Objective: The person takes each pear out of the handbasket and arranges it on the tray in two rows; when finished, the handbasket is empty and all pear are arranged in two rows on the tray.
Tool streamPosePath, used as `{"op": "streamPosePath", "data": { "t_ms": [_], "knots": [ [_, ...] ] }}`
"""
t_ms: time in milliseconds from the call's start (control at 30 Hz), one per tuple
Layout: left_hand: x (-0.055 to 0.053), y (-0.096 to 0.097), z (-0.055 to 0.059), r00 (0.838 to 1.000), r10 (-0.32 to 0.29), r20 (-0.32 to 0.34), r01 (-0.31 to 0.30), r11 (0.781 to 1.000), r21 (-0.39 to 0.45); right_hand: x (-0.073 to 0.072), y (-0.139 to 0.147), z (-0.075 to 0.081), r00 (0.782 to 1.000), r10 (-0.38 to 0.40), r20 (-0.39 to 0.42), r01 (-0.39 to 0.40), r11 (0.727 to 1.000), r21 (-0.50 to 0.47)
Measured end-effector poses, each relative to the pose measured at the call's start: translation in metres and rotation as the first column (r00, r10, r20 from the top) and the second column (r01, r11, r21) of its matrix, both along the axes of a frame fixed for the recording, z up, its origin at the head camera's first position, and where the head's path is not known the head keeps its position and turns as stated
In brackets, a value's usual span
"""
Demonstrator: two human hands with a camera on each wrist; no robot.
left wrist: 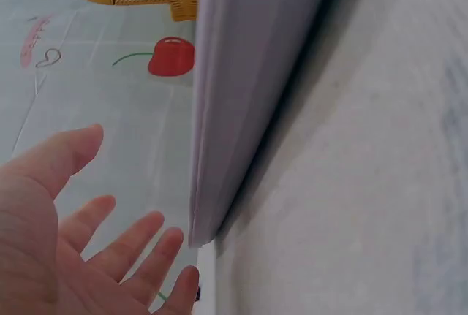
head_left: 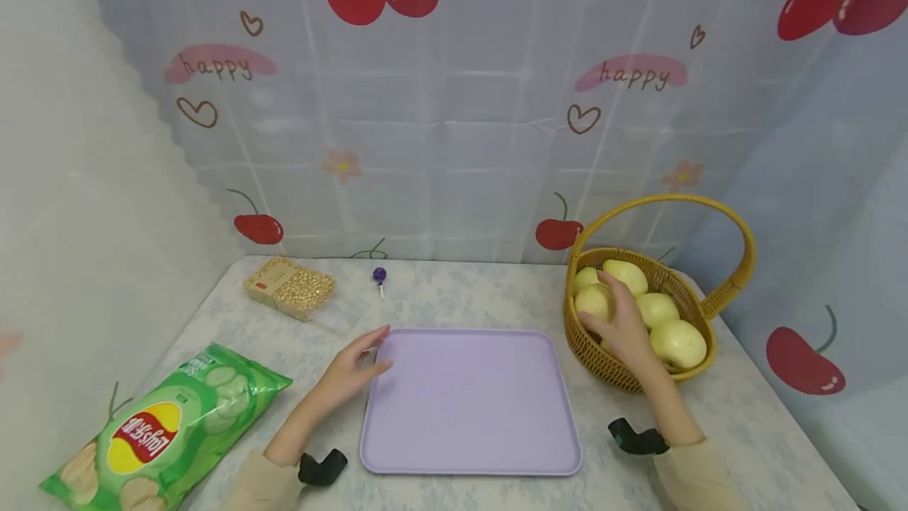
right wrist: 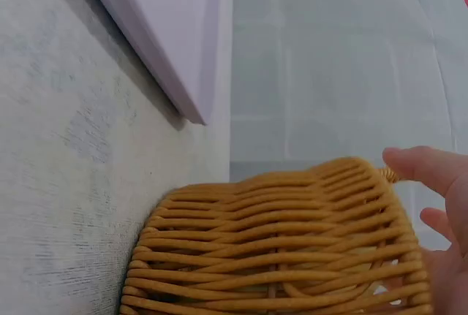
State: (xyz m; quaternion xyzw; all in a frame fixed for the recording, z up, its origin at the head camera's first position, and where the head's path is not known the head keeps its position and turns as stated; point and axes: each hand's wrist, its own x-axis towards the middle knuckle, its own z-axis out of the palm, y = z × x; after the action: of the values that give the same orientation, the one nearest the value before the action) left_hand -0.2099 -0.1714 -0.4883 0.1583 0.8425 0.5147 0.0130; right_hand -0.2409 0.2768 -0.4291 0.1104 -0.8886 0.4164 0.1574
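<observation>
My right hand [head_left: 623, 326] reaches into a wicker basket [head_left: 603, 361], thumb and fingers spread around a pale green round fruit [head_left: 593, 300]. More such fruits [head_left: 679, 343] fill the basket. From the right wrist, the woven side [right wrist: 278, 242] hides part of that hand, while its thumb shows above the rim. My left hand [head_left: 347, 369] hovers at the left edge of a lilac tray [head_left: 471, 400], its fingertips near the far left corner. The left wrist view shows its fingers [left wrist: 150, 231] loosely spread, nothing held, beside the tray's side [left wrist: 241, 74].
A green bag of Lay's chips [head_left: 166, 436] lies at the front left. Behind it are a clear pack of yellow kernels [head_left: 291, 288] and a purple lollipop [head_left: 380, 274]. The basket's tall handle [head_left: 741, 259] arches over the fruit. A cherry-print curtain [head_left: 454, 140] hangs behind the table.
</observation>
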Motion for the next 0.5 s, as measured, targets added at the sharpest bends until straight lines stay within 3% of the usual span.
{"op": "streamPosePath", "data": {
  "t_ms": [100, 233, 500],
  "knots": [
    [-0.001, -0.003, -0.010, 1.000, -0.010, 0.009, 0.010, 0.999, 0.032, -0.003, 0.005, -0.001, 0.999, 0.008, 0.038, -0.005, 0.997, -0.072],
    [-0.002, -0.005, -0.019, 1.000, -0.003, -0.027, 0.003, 1.000, 0.004, -0.004, 0.011, -0.001, 0.998, 0.030, 0.061, -0.020, 0.988, -0.153],
    [-0.001, -0.007, -0.021, 1.000, 0.017, -0.006, -0.017, 1.000, 0.022, -0.004, 0.015, -0.002, 0.994, 0.041, 0.102, -0.023, 0.984, -0.177]
  ]
}}
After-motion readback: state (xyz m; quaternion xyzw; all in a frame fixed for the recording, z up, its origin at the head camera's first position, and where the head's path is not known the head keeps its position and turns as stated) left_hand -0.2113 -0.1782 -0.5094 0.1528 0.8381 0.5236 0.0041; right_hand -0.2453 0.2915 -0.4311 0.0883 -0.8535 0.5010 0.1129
